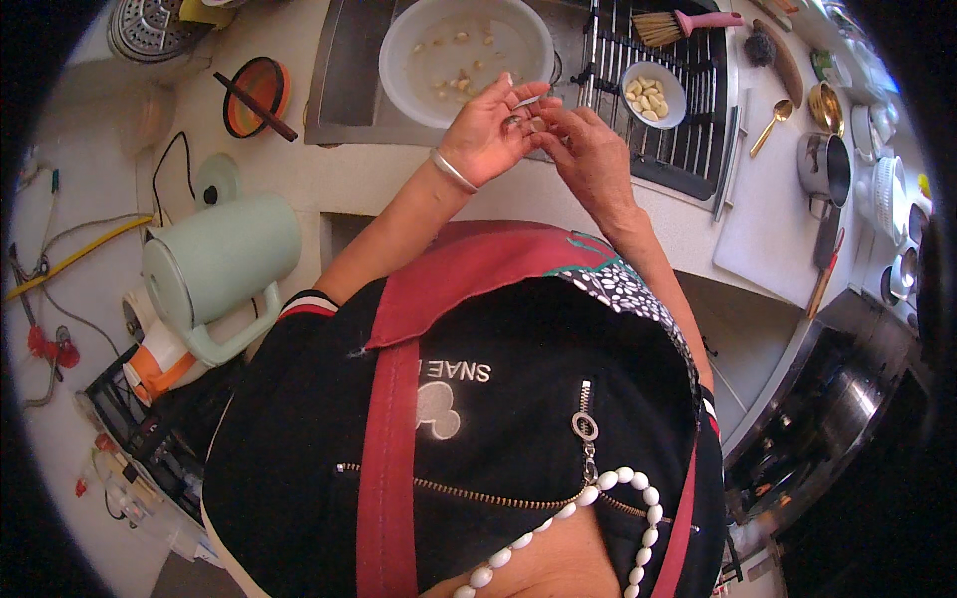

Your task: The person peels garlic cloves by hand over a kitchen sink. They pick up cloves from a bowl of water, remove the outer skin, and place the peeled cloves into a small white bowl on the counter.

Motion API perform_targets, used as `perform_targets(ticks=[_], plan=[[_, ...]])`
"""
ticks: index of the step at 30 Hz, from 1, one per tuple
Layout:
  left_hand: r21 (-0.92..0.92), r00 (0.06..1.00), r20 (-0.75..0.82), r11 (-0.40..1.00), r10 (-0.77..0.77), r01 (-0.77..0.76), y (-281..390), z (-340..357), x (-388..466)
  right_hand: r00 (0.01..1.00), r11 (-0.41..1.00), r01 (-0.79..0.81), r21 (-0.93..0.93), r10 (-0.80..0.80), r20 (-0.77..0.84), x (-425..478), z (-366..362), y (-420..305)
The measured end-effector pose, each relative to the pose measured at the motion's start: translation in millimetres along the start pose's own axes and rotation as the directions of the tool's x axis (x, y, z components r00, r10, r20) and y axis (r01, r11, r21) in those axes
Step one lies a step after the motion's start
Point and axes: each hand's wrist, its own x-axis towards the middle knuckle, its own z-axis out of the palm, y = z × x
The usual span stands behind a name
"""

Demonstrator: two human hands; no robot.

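Both hands meet over the front edge of the steel sink. My left hand [486,131], with a bangle at its wrist, is turned palm up with curled fingers. My right hand [591,153] brings its fingertips against the left fingers. A small pale piece [535,125], perhaps a garlic clove, sits between the fingertips. A thin pale sliver, possibly a blade or a peel, lies by the left fingers. Behind them a white basin [390,75] holds water with several garlic cloves [461,82]. To the right, a small white bowl [679,93] of peeled cloves [647,99] stands on a drying rack [691,142].
An orange bowl [250,82] with a dark stick across it lies left of the sink. A pale green jug [224,250] stands nearer on the left. Rightward are a pink-handled brush [684,24], a gold spoon [770,128], a white cutting board [762,247] and a steel pot [822,168].
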Motion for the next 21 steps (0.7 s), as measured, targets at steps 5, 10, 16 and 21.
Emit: perform_targets(ticks=[5,10,16,21], plan=[[0.106,0.995,0.066,0.992,0.069,-0.075,-6,-8,3,0.991,0.983,-0.136,0.127,0.136,0.005,0,1,5],[0.485,0.977,-0.129,0.87,0.17,-0.088,-2,2,-7,0.871,0.509,-0.466,0.724,0.407,0.276,2,-9,4],[0.632,0.986,0.052,0.759,0.157,-0.154,-7,14,-13,0.856,0.394,-0.49,0.778,0.388,0.342,1,-10,-3],[0.62,0.989,-0.013,0.777,0.146,-0.107,-8,10,-12,0.879,0.525,-0.451,0.722,0.403,0.257,-1,-8,-8]])
